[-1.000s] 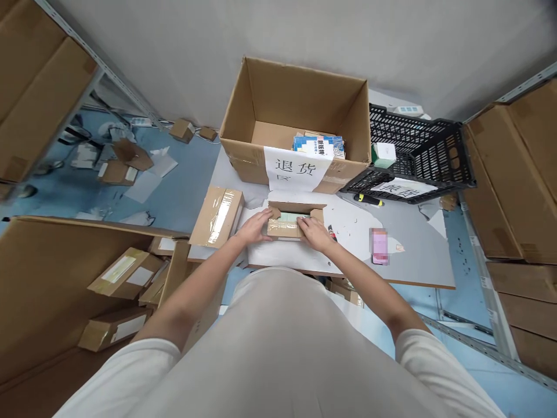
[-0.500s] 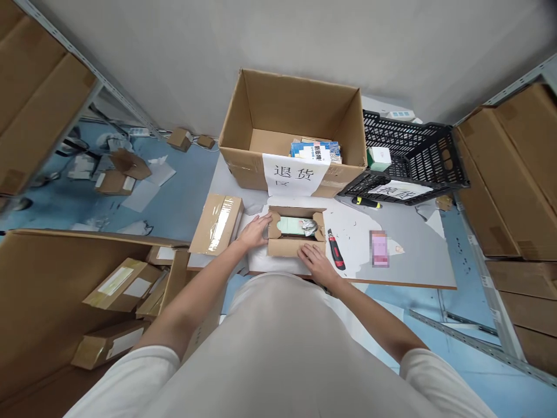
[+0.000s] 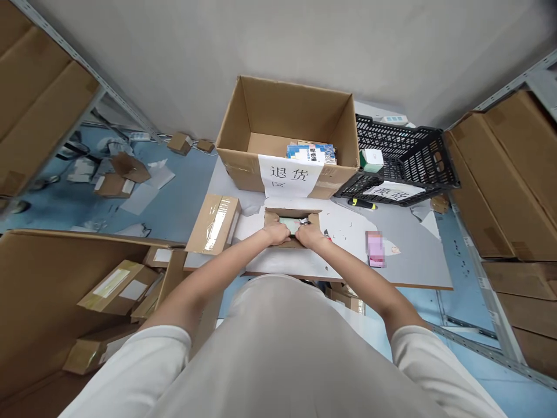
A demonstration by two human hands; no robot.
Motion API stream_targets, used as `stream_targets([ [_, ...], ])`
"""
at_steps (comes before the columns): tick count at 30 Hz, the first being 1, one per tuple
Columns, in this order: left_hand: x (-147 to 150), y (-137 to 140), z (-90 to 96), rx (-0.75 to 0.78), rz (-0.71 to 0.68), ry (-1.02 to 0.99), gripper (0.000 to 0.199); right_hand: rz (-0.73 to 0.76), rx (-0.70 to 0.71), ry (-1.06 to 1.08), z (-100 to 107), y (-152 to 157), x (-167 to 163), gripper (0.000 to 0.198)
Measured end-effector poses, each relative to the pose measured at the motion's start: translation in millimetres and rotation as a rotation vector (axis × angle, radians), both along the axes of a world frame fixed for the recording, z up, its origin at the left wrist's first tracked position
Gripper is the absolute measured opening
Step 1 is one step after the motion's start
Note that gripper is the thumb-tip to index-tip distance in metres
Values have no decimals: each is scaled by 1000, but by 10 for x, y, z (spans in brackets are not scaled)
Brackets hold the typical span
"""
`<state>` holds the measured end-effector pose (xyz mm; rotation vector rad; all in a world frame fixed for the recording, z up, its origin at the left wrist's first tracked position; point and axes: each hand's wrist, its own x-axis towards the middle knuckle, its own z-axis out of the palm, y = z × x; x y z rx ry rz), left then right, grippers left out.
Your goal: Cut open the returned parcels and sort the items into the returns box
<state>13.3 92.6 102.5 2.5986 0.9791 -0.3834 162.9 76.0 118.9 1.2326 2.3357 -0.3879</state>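
A small open cardboard box (image 3: 292,212) lies on the table in front of me, with a light green carton (image 3: 289,223) and some crumpled silvery material (image 3: 304,221) inside. My left hand (image 3: 277,233) reaches in from the left, its fingers curled down on the carton's near left part. Close beside it, my right hand (image 3: 308,234) is closed at the carton's right end. Most fingertips are hidden inside the box. The red-and-black utility knife (image 3: 328,235) is mostly covered by my right wrist.
Behind stands a large cardboard box (image 3: 239,168) holding several small packages, with a black crate (image 3: 435,174) to its right. A taped carton (image 3: 213,223) lies on the left. A yellow-and-black tool (image 3: 362,204) and a pink, blurred-out item (image 3: 375,249) lie at right.
Both hands have moved from the small box's left side and front flap into its opening, closing on the green carton. My right forearm now covers most of the utility knife.
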Motion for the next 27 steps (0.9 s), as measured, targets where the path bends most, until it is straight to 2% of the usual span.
stream_targets([
  [2,-82,-28,3,77,64,-21,29,-38,49,-7,-12,-7,144,32],
  [5,-379,-170,28,209,197,-130,42,-92,117,24,-11,-35,457,30],
  [8,-653,-368,-10,269,351,-151,62,-122,142,77,-49,-81,681,23],
  [11,-747,-541,-140,262,503,-136,85,-146,163,109,-99,-148,738,21],
  [13,-726,-620,-242,258,574,-152,89,-159,178,103,-104,-182,684,21],
  [17,-670,-695,-358,291,627,-229,90,-114,192,101,-59,-126,312,27],
  [21,-687,-716,-340,291,537,-300,71,-25,90,147,-98,108,-236,28],
  [24,-692,-726,-303,277,461,-312,48,-136,38,42,-209,255,-399,33],
  [27,-673,-724,-277,257,447,-310,33,-273,74,-77,-315,276,-254,32],
])
